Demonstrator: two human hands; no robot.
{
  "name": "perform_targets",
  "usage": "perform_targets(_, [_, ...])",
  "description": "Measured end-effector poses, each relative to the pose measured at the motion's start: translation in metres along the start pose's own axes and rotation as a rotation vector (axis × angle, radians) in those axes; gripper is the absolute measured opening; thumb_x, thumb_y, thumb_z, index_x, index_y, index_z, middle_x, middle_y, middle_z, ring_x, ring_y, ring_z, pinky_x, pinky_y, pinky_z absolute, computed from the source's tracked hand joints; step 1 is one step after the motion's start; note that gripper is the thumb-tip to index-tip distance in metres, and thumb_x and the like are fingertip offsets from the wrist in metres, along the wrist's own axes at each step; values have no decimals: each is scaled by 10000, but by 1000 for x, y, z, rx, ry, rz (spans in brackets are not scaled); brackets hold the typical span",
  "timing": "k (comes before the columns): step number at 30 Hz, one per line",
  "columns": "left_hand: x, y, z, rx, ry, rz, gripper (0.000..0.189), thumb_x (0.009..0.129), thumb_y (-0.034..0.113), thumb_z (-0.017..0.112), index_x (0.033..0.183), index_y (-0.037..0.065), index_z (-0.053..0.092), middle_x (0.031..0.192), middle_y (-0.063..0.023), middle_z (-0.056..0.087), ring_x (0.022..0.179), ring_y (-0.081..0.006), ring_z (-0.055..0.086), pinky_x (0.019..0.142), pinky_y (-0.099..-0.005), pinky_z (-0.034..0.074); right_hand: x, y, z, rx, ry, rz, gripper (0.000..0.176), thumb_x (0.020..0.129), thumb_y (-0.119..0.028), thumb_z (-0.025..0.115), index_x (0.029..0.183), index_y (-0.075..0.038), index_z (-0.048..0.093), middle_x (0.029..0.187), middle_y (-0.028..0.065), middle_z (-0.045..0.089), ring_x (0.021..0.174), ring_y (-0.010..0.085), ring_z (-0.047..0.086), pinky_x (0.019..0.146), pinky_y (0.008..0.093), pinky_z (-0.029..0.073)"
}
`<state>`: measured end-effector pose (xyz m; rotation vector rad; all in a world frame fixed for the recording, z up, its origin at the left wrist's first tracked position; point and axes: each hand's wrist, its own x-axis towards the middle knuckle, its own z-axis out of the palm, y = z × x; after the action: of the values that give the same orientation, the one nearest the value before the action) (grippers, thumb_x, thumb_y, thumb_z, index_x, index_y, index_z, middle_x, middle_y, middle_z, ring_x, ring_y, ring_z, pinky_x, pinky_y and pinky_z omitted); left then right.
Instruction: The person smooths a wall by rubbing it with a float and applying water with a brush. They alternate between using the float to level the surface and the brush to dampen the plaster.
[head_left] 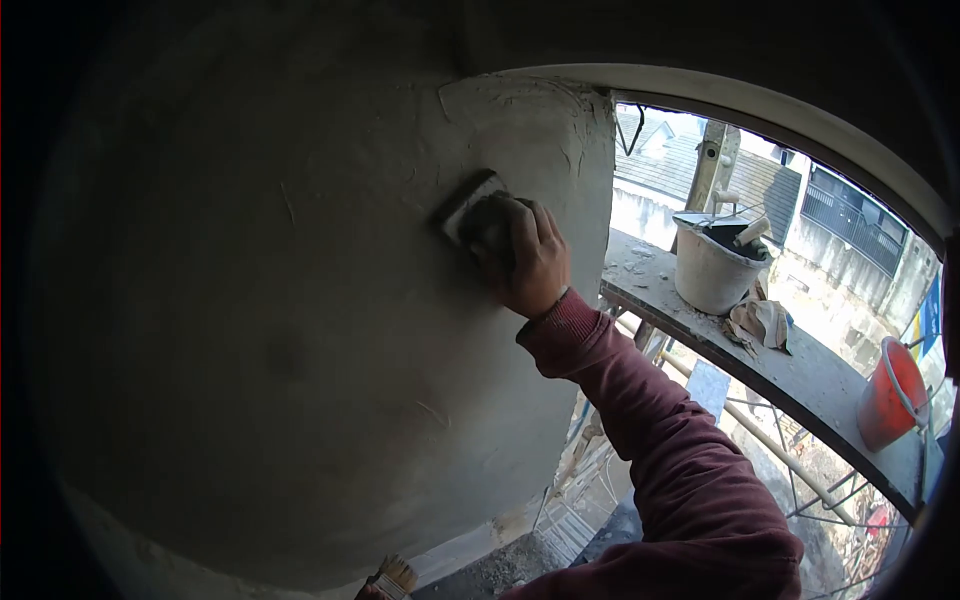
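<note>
My right hand [530, 255], in a dark red sleeve, is wrapped round the handle of a flat rectangular float [467, 208]. The float lies against the grey plastered wall [350, 300], tilted, in the upper middle of the view. Thin ridges and streaks mark the plaster around it. At the bottom edge, my left hand [370, 592] shows only a small part, closed round a brush [396, 577] with its light bristles pointing up.
Right of the wall, a ledge [640, 262] bears a whitish bucket [715, 262] with tools in it, crumpled paper [762, 322] and a red bucket [889, 395]. Scaffold poles [780, 455] stand below the ledge. Buildings show outside.
</note>
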<state>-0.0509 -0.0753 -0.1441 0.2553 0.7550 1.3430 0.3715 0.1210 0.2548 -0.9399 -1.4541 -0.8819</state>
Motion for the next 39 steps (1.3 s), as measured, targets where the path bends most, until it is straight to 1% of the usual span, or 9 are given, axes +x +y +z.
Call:
perform_targets(3, [-27,11,53,258,192,182,649,818,51,499,1371,-75,184,1430,-235,193,1337,-355,183,1109,-406,120,-12,31,-11,-7,44,2,432,718,-233,677,1069,-49,506,951,159,567,838,354,568,695,427,474])
perform_targets(8, [3,14,-55,-951,129,-185,656,813,124,558,1350,-84,241,1345,-254,340,1268,-367,329,1070,-423,244,27,23,-2,-8,138,130,416,729,-223,660,1072,-48,503,940,170,553,852,378,555,685,424,472])
perform_targets(15, [38,26,-29,-580,89,-136,646,809,137,569,1335,-83,266,1323,-252,365,1257,-366,345,1063,-425,258,8,26,-14,-13,-136,-224,456,728,-231,664,1108,-42,499,955,136,556,824,339,555,662,405,486])
perform_targets(19, [27,28,-23,-361,123,-73,639,806,145,577,1326,-82,283,1308,-251,381,1250,-365,355,1058,-426,268,17,58,-18,-133,149,162,436,737,-233,660,1095,-36,504,934,143,548,829,354,547,652,410,477])
perform_targets(29, [1,17,39,171,144,55,623,798,167,596,1302,-81,325,1272,-247,421,1232,-363,381,1046,-428,292,33,43,-16,-33,72,43,408,727,-216,673,1057,-48,502,935,156,542,865,354,547,667,430,472])
perform_targets(32, [-16,10,57,314,160,83,618,796,173,601,1295,-80,337,1261,-246,433,1226,-363,388,1043,-428,299,10,59,-15,-88,188,225,390,727,-195,670,1041,-42,497,929,160,539,859,364,544,668,429,467])
perform_targets(35, [-31,-6,104,414,184,186,559,802,163,591,1255,-81,371,1240,-259,451,1214,-366,404,1033,-432,319,-85,35,-11,-13,135,371,418,741,-172,661,1086,-19,481,970,175,543,881,376,546,732,409,463])
perform_targets(38, [-3,-29,87,463,82,525,402,808,103,539,1151,-79,436,1182,-288,486,1179,-362,448,1014,-447,360,-210,-16,-28,59,-259,624,440,731,-207,677,1087,-29,490,985,173,546,874,363,550,735,400,465])
perform_targets(39, [-2,-32,109,337,-12,577,375,755,97,628,1093,-3,502,1128,-197,529,1094,-309,500,929,-404,416,-250,-37,-39,202,-387,731,441,724,-212,689,1081,-33,501,976,170,549,871,361,553,742,394,465])
